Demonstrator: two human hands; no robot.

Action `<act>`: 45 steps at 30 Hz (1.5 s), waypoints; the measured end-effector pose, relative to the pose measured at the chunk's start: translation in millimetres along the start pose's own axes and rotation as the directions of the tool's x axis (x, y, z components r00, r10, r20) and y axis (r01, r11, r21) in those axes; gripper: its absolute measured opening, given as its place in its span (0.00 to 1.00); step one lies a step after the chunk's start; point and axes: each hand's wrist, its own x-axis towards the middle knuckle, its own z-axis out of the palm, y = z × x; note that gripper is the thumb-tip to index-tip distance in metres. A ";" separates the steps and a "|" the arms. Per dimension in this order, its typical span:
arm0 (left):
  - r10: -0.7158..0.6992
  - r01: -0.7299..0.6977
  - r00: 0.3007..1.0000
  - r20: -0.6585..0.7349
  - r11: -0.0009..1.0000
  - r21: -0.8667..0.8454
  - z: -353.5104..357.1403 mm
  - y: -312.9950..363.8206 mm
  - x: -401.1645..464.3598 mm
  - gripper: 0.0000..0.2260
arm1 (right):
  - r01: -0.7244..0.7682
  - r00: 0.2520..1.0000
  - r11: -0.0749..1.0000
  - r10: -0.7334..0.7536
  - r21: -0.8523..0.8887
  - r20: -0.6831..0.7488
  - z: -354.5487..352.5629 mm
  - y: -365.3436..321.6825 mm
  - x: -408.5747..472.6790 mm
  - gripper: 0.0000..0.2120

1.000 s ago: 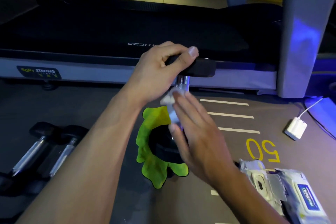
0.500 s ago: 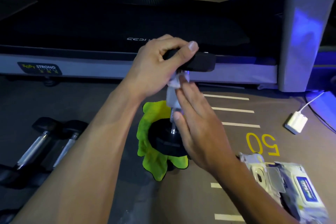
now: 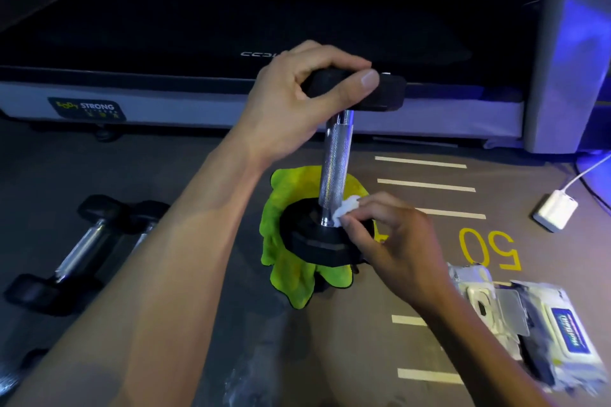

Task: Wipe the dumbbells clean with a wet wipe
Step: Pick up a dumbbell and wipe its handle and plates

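At the far left of the grey gym floor [image 3: 82, 158] lie two spare dumbbells with black hexagonal heads and chrome handles [image 3: 82, 248], side by side and well apart from the work. Behind them runs the black-decked treadmill with a pale side rail [image 3: 198, 99], which bears a dark label. Nearer the middle, the left hand [image 3: 297, 102] reaches forward and grips the upper black head of the upright dumbbell with a knurled chrome handle [image 3: 335, 162], its fingers and thumb curled round that head's edge. This dumbbell stands on end, its lower black head resting on a crumpled lime-green microfibre cloth [image 3: 284, 268] spread on the floor. Just to the right of the handle's base, the right hand [image 3: 396, 241] pinches a small bunched white wet wipe [image 3: 345, 210] between thumb and fingertips and holds it against the bottom of the chrome shaft, where it meets the lower head. Farther right the floor carries white painted stripes and a yellow painted number. By the right edge lies a white wet-wipe packet with a blue label [image 3: 562, 337], its flap open, beside another pale packet [image 3: 476, 294]. Above them, near the treadmill's upright, sits a small white charger block with a white cable [image 3: 555, 211].
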 end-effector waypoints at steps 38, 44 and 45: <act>0.003 0.002 0.998 0.063 0.997 -0.075 -35.3 2.8 -23.2 0.09 | -0.055 0.983 0.982 0.086 0.182 -0.164 -14.4 -11.3 -17.3 0.04; -0.022 0.018 0.998 0.058 0.998 0.065 -34.9 4.7 -15.9 0.10 | 0.204 0.974 0.975 -0.193 -0.084 0.118 4.9 -20.2 18.5 0.08; -0.034 0.031 0.998 0.057 0.998 0.061 -35.4 3.7 -15.8 0.10 | 0.231 0.967 0.968 -0.218 -0.097 0.128 6.6 -17.5 24.0 0.07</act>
